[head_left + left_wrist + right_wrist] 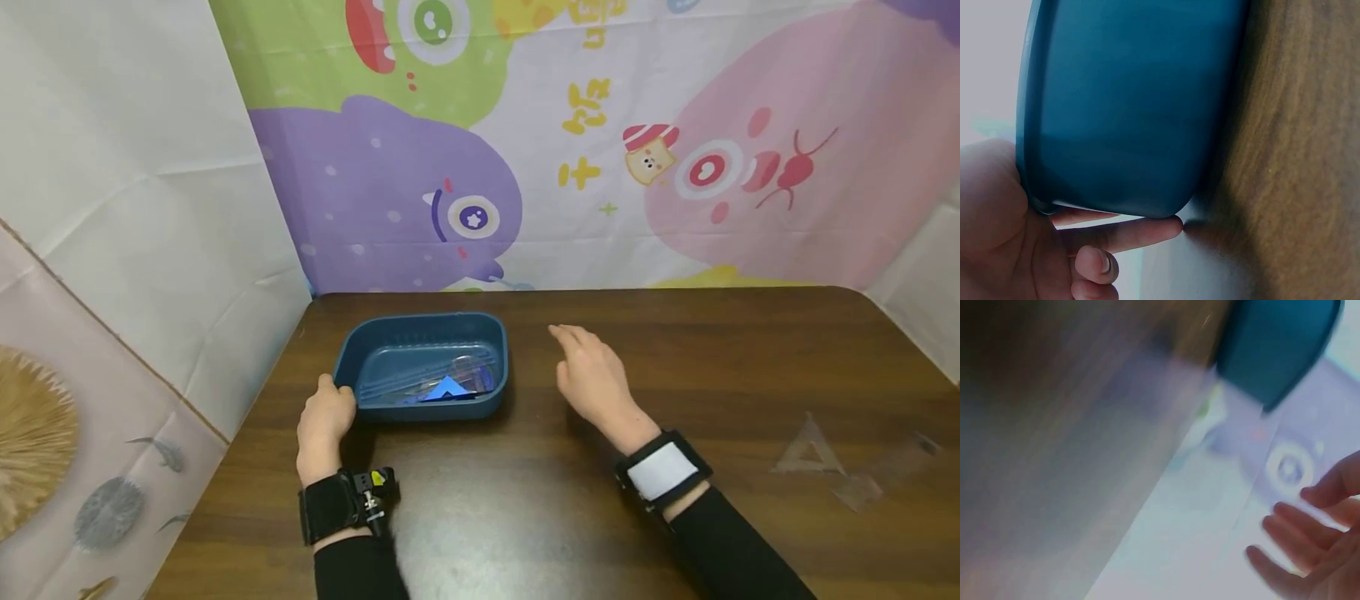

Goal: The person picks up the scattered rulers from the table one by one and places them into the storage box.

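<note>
A dark blue plastic bin (pixel 420 412) stands on the wooden table, left of centre. My left hand (pixel 326 419) holds it by its near left corner. In the left wrist view a finger (pixel 1129 235) lies along the bin's outer wall (pixel 1129 112), other fingers are curled, and the thumb's tip is hidden. Inside are clear straight strips (pixel 420 380) like rulers, a bright blue triangular piece (pixel 447 387) and other clear pieces partly covered. My right hand (pixel 596 379) hovers right of the bin, fingers spread and holding nothing, also seen in the right wrist view.
On the table's right side lie a clear set square (pixel 810 450) and a clear, flat ruler-like piece (pixel 885 471). A cartoon-printed cloth (pixel 585 225) hangs along the table's back edge, and a white sheet (pixel 157 167) hangs at the left.
</note>
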The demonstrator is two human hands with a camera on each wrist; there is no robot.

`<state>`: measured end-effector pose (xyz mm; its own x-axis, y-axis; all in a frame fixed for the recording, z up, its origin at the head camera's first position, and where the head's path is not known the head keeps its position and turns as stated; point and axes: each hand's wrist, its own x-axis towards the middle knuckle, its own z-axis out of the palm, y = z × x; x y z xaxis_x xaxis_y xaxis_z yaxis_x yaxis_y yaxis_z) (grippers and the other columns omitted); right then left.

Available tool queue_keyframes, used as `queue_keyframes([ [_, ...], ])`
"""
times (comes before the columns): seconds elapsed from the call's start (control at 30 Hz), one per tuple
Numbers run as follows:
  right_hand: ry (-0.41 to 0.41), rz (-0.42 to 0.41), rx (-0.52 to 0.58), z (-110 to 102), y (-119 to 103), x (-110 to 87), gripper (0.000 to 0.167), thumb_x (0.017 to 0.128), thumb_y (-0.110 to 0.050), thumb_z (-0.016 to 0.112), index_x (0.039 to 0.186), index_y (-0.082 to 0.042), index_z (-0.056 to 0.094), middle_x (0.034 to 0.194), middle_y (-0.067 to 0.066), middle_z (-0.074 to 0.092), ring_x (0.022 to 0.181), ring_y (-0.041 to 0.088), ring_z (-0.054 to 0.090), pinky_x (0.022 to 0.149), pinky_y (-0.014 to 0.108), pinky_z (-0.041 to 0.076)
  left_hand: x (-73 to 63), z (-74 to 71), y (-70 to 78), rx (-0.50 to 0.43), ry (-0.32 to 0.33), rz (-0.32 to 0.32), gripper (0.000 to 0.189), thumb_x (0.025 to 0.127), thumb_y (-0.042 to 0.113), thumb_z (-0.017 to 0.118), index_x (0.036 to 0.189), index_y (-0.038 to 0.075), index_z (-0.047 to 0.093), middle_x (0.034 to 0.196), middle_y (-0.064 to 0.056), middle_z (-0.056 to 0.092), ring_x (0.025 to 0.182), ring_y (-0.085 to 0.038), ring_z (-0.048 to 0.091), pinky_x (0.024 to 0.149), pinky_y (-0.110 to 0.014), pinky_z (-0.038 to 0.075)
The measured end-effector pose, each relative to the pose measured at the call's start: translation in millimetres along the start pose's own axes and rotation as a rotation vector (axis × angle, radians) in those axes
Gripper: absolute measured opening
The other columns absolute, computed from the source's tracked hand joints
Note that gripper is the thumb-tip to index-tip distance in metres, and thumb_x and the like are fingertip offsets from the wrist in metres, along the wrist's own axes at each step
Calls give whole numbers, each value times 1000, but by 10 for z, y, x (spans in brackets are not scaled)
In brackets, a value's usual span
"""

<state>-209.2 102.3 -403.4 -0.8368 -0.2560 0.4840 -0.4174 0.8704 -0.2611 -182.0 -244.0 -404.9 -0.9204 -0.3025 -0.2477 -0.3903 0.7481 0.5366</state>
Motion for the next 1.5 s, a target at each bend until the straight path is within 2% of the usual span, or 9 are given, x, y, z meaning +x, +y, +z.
queue_keyframes([
  [0.2,-99,318,-91,-316,615,-263,40,79,-7,46,118,4,53,106,26,57,91,44,55,64,54,45,8,9,-18,4,-25,0,56,94,22,20,142,-5,9,135,-37,30,117,-52,38,94,-59,33],
  [0.33,-293,530,-108,-581,965,-465,42,82,-14,47,113,14,45,104,36,47,93,53,46,64,59,41,2,25,-18,4,-26,-4,56,94,21,20,142,-5,10,135,-37,31,117,-51,38,94,-59,33],
  [0.5,-562,753,-103,-895,1315,-635,68,84,-26,56,120,25,28,110,49,30,102,62,34,74,62,38,-1,31,-18,5,-20,-2,55,93,21,21,141,-5,12,135,-37,31,117,-51,39,94,-59,33],
  [0.63,-708,881,-128,-1088,1524,-703,79,81,-31,62,119,28,26,111,50,32,100,60,39,75,57,42,-2,31,-12,7,-17,0,55,93,21,21,141,-5,13,134,-36,32,117,-51,39,94,-59,33],
  [0.77,-793,926,-164,-1139,1635,-778,64,78,-34,66,108,20,49,100,38,51,88,45,53,67,46,47,-6,32,-18,9,-15,-2,55,93,21,21,141,-5,14,134,-37,32,116,-51,39,94,-59,33],
  [0.87,-825,969,-190,-1120,1676,-836,60,76,-37,68,106,15,55,102,35,53,88,42,54,68,44,47,-7,36,-23,10,-10,-2,54,93,21,21,140,-5,15,133,-37,33,116,-51,40,93,-59,33],
  [1.07,-836,965,-211,-1102,1719,-873,64,75,-39,69,111,12,53,110,38,49,92,45,53,69,47,46,-7,46,-34,5,-15,-7,54,93,21,22,140,-6,14,134,-37,32,116,-51,39,94,-59,33],
  [1.33,-759,903,-140,-1108,1706,-883,45,74,-27,71,96,11,58,86,25,56,75,33,52,60,44,46,-1,49,-15,-2,-17,-4,55,94,21,22,141,-6,13,135,-36,31,117,-50,39,95,-59,32],
  [1.5,-764,904,-116,-1126,1703,-926,43,76,-27,69,93,10,58,84,24,55,75,33,51,63,45,45,2,57,-7,7,-12,4,55,94,22,22,141,-5,13,135,-36,32,117,-51,38,95,-59,32],
])
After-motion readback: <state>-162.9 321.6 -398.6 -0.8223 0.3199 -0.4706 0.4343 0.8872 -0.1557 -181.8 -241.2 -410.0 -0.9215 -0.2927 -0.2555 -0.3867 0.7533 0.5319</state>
